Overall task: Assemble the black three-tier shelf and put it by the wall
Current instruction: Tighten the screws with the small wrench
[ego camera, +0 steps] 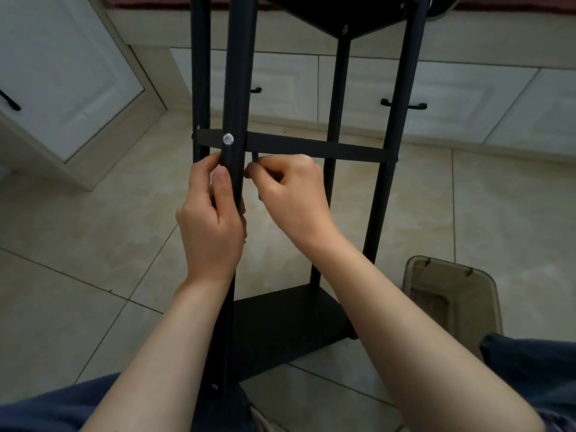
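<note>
Shelf post [241, 88] inside left fingers [222, 190], right fingers [274, 171] pinching thin tool [255, 156]

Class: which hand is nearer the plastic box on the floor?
Right. The right hand, pinching a small tool, is up and left of the plastic box; the left hand, gripping the black post, lies farther left.

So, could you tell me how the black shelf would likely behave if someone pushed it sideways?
The black shelf looks tall and narrow, so it would probably tip rather than slide. It seems stiff: a screw fixes the middle tier. The left hand gripping the front post likely steadies it.
</note>
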Action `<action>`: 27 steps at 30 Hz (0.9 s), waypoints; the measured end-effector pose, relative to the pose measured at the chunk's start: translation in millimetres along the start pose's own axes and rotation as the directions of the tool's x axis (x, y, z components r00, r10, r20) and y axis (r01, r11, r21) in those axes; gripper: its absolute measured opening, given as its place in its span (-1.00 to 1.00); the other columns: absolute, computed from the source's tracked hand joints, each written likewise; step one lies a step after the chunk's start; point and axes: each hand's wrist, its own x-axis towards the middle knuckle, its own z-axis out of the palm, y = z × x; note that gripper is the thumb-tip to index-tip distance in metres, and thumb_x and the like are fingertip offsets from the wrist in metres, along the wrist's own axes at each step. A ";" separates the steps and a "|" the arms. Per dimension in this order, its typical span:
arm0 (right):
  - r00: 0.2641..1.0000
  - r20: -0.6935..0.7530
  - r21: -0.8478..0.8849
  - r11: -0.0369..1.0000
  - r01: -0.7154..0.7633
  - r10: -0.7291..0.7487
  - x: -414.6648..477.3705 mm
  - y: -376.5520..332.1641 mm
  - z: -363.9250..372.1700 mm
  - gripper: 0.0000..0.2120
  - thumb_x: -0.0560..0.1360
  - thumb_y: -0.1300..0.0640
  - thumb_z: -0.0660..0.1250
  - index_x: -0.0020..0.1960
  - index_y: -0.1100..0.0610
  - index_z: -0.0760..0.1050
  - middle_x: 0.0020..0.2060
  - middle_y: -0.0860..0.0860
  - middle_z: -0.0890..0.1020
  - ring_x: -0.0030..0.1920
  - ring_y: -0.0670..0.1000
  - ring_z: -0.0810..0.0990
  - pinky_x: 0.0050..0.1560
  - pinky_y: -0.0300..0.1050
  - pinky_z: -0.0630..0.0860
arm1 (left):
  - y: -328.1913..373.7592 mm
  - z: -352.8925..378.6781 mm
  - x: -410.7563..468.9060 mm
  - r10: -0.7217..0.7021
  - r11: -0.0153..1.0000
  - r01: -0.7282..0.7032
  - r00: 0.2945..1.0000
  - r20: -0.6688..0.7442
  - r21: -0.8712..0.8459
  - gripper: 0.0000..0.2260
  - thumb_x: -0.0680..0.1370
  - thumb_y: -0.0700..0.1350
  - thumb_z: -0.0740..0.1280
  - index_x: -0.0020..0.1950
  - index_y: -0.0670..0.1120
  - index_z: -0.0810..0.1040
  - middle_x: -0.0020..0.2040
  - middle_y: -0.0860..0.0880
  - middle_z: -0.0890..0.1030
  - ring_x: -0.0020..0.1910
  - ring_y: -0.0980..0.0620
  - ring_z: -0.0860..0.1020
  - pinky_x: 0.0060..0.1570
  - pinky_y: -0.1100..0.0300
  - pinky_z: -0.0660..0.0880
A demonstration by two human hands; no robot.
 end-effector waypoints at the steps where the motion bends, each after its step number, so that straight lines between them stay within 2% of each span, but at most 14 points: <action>1: 1.000 -0.001 -0.008 1.000 0.001 -0.001 0.0 0.6 0.8 -0.74 0.60 0.21 0.30 -0.20 0.27 0.65 -0.41 0.11 0.61 -0.38 0.04 0.55 -0.25 -0.01 0.50 | -0.4 -0.2 -0.1 0.002 1.000 -0.002 1.000 -0.001 -0.004 -0.68 0.72 0.03 0.07 0.27 -0.13 0.49 -0.34 0.02 0.52 -0.47 -0.04 0.52 -0.49 -0.01 0.45; 5: 1.000 -0.022 -0.040 0.999 0.004 -0.005 0.1 2.5 7.6 -0.73 0.60 0.21 0.31 -0.22 0.27 0.65 -0.37 0.06 0.65 -0.35 -0.04 0.61 -0.20 -0.02 0.56 | -2.0 0.6 -0.6 -0.002 1.000 0.002 1.000 -0.013 -0.011 -0.68 0.73 0.00 0.08 0.27 -0.17 0.50 -0.35 0.07 0.51 -0.48 0.01 0.52 -0.49 0.04 0.44; 12: 0.989 -0.132 -0.023 0.998 0.066 -0.068 0.8 12.3 30.1 -0.77 0.60 0.25 0.32 -0.16 0.32 0.65 -0.31 0.13 0.68 -0.30 0.05 0.64 -0.18 0.02 0.55 | -6.9 -0.8 0.9 -0.006 1.000 0.006 1.000 -0.024 -0.029 -0.69 0.73 0.00 0.08 0.26 -0.16 0.50 -0.38 0.15 0.52 -0.52 0.02 0.51 -0.51 0.26 0.38; 21: 0.970 -0.206 -0.032 0.991 0.128 -0.132 2.7 19.4 46.4 -0.78 0.59 0.26 0.32 -0.16 0.35 0.62 -0.34 0.16 0.65 -0.33 0.09 0.60 -0.21 0.07 0.52 | -6.9 -2.0 0.2 0.005 0.999 -0.006 1.000 -0.026 -0.036 -0.72 0.73 -0.03 0.11 0.25 -0.17 0.50 -0.38 0.16 0.52 -0.52 0.07 0.49 -0.49 0.34 0.35; 27: 0.980 -0.177 -0.055 0.995 0.085 -0.094 1.9 18.9 41.9 -0.77 0.59 0.27 0.31 -0.20 0.33 0.61 -0.36 0.14 0.63 -0.35 0.09 0.57 -0.22 0.08 0.50 | -7.1 -2.2 -0.2 -0.012 0.999 0.011 1.000 -0.016 -0.052 -0.74 0.74 -0.04 0.11 0.25 -0.15 0.49 -0.39 0.11 0.53 -0.53 0.02 0.50 -0.51 0.21 0.39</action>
